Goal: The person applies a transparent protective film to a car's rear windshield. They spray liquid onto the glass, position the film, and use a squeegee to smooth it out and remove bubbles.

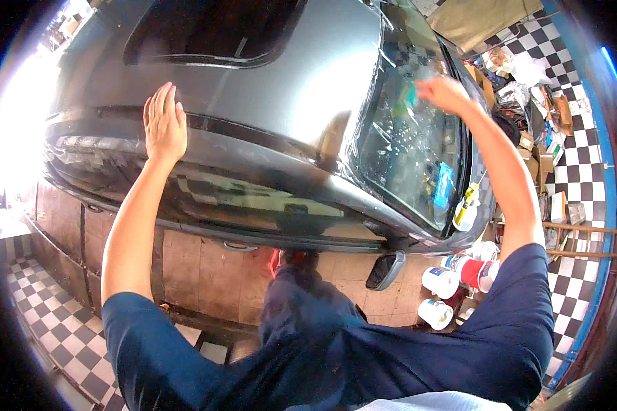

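A dark grey car fills the upper middle, its roof (253, 96) in front of me. My left hand (166, 127) lies flat along the roof's near edge, fingers stretched out and holding nothing. Out to the right, my right hand (445, 94) is over the windshield (397, 154), closed on a green scraper (406, 100) that is blurred and partly hidden. Water drops and streaks cover the glass. Wrinkled clear film (355, 130) runs along the windshield's roof-side edge. A blue card (443, 183) and a spray bottle (467, 208) with a yellow label are near its lower corner.
Below the side mirror (385, 270), white buckets (440, 281) and a red one (472, 272) stand on the floor. Boxes and plastic bags (528, 72) are piled beyond the hood. A dark sunroof (216, 31) is set in the roof. Something red (274, 262) is by my legs.
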`<state>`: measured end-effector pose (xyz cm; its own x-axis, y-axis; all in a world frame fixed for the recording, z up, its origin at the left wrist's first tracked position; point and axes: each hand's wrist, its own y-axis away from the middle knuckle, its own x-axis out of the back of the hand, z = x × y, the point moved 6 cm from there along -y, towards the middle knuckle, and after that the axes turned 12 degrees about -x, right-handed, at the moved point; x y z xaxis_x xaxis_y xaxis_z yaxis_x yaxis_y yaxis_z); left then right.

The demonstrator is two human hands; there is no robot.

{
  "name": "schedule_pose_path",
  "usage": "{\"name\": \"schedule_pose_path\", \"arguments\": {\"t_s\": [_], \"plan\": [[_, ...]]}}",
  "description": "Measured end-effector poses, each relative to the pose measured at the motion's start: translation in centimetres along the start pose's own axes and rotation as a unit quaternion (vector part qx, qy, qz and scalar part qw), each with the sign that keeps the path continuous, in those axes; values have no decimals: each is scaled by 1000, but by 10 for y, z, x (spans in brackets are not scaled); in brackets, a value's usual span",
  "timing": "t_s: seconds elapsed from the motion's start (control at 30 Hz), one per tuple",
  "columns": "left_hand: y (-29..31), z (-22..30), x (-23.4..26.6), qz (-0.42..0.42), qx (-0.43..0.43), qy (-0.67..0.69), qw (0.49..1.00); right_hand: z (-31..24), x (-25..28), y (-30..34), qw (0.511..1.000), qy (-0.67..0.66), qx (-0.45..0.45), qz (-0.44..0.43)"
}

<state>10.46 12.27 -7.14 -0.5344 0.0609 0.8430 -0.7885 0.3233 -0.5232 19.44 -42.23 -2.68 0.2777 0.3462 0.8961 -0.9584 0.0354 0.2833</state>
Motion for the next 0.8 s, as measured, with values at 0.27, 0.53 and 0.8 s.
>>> {"name": "schedule_pose_path", "arguments": {"t_s": [0.27,0.53,0.8], "plan": [[0,-4,9,-6,-23,14,1000,-181,123,-77,919,-233,268,173],[-6,5,7,4,-27,31,999,10,-34,-53,996,-73,49,-31],[-3,-1,10,1,-29,39,999,-2,36,-144,956,-212,90,184]]}}
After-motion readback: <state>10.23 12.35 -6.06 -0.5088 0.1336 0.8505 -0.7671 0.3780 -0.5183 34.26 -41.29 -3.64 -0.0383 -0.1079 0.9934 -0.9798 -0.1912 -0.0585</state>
